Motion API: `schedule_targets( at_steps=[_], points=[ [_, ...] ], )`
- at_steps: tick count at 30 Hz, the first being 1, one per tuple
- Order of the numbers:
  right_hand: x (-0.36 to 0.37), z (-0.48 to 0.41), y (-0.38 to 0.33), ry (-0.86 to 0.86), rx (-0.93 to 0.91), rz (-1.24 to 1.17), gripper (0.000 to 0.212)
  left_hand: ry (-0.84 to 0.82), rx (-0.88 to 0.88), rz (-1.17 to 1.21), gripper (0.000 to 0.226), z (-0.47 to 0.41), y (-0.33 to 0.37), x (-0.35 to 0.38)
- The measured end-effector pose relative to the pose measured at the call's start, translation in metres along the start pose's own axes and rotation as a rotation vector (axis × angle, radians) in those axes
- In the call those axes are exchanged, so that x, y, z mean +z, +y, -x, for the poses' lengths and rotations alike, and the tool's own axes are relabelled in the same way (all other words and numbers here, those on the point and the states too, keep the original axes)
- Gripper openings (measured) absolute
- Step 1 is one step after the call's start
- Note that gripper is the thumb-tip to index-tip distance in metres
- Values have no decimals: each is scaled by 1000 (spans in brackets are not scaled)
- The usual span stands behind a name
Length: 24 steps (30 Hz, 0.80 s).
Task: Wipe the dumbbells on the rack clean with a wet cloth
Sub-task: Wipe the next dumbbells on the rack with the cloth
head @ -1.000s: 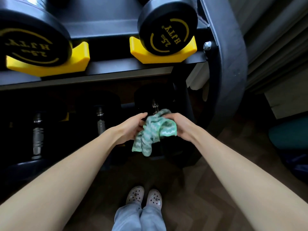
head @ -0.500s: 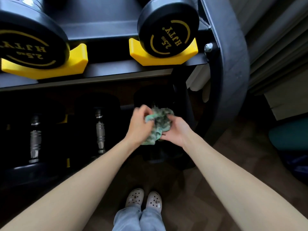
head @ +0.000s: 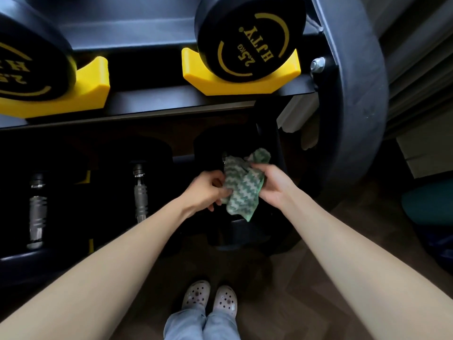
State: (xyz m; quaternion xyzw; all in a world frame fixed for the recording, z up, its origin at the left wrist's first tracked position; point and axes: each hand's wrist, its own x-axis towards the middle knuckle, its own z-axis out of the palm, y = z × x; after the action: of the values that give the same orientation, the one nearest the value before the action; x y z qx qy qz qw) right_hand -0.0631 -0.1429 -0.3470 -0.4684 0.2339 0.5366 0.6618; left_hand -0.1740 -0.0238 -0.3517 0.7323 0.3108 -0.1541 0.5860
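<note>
Two 2.5 kg dumbbells (head: 29,57) (head: 250,38) rest on the upper shelf (head: 171,101), in two yellow cradles (head: 93,79) (head: 196,69). Below that shelf lie three more dumbbells (head: 38,209) (head: 140,192) (head: 232,235). In front of it: one cloth (head: 241,190), two hands (head: 206,190) (head: 272,185), two clogs (head: 196,294) (head: 226,299).

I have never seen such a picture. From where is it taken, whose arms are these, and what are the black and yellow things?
The camera sits on a person's head and looks down, so both arms are that person's own. The left hand and right hand hold a green-white cloth. Before them stands a rack: black dumbbells marked 2.5 kg rest in yellow cradles on its upper shelf, and more lie in the dark shelf below. At the bottom are the person's shoes on a wooden floor.
</note>
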Motion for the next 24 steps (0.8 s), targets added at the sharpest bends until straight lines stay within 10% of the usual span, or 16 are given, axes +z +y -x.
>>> schedule_targets(
  at_steps=[6,10,13,18,24],
  points=[
    [-9,-33,3,287,-160,314,52,328,-230,109,16,-31,-13,-13],
    [-10,-64,7,376,-216,312,50,509,-389,678,8,-57,-14,-11],
    [-7,-93,6,472,-269,359,49,634,-461,1086,43,-80,-24,-1],
    [-5,-117,20,490,-298,466,41,294,-390,1193,22,-91,-17,21],
    [-15,-110,21,306,-199,521,33,163,-313,728,39,-101,-30,29]
  ],
)
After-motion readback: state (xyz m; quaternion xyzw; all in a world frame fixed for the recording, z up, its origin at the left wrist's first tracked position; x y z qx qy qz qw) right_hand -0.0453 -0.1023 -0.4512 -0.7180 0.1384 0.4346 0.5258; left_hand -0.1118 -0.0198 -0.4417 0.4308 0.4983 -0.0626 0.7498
